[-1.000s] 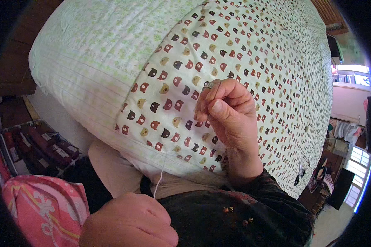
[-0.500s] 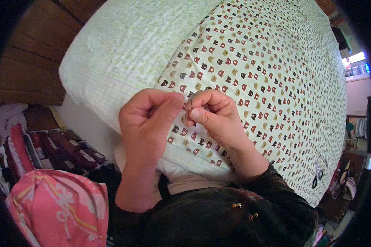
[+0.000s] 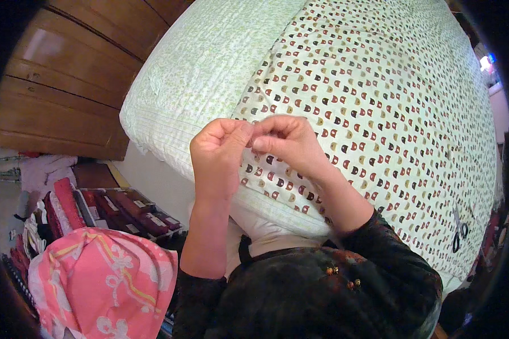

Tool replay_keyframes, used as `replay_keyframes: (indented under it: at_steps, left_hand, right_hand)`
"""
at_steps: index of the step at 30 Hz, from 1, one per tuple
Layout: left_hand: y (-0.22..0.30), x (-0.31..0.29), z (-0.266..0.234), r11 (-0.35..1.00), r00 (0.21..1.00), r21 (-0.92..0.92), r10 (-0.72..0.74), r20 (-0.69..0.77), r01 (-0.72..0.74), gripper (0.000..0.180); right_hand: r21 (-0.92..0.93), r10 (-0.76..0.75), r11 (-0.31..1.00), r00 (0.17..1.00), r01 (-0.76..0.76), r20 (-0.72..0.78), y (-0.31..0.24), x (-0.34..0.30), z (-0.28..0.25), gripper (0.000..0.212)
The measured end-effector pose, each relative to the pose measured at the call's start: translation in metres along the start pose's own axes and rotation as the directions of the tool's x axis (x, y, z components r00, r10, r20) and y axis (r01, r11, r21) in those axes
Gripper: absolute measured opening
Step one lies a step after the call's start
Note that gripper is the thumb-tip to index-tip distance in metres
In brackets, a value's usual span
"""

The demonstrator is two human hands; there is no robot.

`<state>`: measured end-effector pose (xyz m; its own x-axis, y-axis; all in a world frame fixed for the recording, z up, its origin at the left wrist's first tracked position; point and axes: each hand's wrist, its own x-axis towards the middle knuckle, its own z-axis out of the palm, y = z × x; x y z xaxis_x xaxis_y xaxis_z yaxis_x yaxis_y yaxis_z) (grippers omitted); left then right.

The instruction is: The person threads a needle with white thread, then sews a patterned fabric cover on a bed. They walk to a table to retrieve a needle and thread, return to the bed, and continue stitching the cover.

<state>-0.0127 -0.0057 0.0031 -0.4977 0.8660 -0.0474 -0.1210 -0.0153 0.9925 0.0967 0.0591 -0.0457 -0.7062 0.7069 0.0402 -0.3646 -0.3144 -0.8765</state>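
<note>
My left hand (image 3: pixel 223 148) and my right hand (image 3: pixel 291 144) meet at the fingertips above the bed. Each is closed in a pinch, thumb against forefinger. Whatever lies between the fingertips is too small and too covered to name. Beneath them spreads a pale sheet (image 3: pixel 379 101) printed with small red, black and tan cat heads. To its left lies a light green quilted cover (image 3: pixel 209 62), its edge running under the printed cloth.
Scissors (image 3: pixel 458 233) with dark handles lie on the printed sheet at the right. A pink patterned cloth (image 3: pixel 107 282) is at the lower left, beside folded dark red packs (image 3: pixel 127 209). Brown wooden panels (image 3: pixel 68 79) stand at the far left.
The fingertips of both hands have come together; a thin grey piece seen between them before is now hidden. The view has shifted, so the surroundings appear further right.
</note>
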Motion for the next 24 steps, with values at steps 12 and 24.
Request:
replay_keyframes:
  at_steps: [12,24]
  left_hand:
    - [-0.003,-0.011,0.012,0.994,0.999,0.104,-0.025,0.034,0.021,0.006]
    - [0.006,-0.01,0.002,0.996,0.996,0.038,0.084,-0.023,-0.083,0.009]
  right_hand:
    - [-0.181,-0.303,0.939,0.952,0.293,-0.03,-0.005,0.002,-0.017,0.01]
    - [0.123,0.021,0.992,0.996,-0.031,0.084,0.001,0.005,-0.005,0.012]
